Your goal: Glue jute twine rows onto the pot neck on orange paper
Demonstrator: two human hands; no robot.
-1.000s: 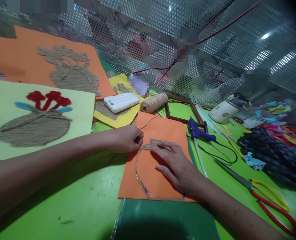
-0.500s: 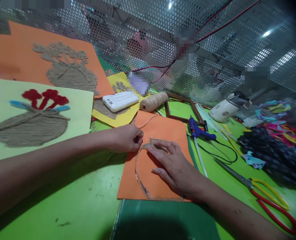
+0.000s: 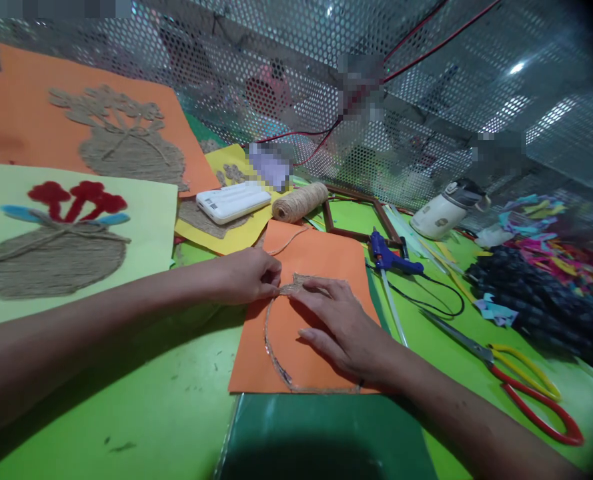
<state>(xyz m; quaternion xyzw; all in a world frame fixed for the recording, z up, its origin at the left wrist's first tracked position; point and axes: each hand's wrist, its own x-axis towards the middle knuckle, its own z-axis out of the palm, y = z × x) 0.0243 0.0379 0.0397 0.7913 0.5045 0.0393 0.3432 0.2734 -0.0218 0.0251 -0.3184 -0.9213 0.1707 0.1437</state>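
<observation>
Paper sheet [image 3: 326, 257] mid-table [image 3: 176, 393]

The sheet lies on a mat [image 3: 316, 408] that juts out before it; the left hand [image 3: 249, 275] is at its left edge, the right hand [image 3: 343, 327] on top. Behind it lie a twine spool [image 3: 300, 202] and, right of that, a frame [image 3: 330, 219]. Left of the spool, a power bank [image 3: 233, 202] sits on a card [image 3: 196, 228]. Right of the sheet is a glue gun [image 3: 396, 260], with scissors [image 3: 492, 357] nearer and a bottle [image 3: 441, 213] farther back.

One head-worn camera is looking forward and down from above and close behind the left hand [image 3: 251, 276] and right hand [image 3: 343, 327].
</observation>
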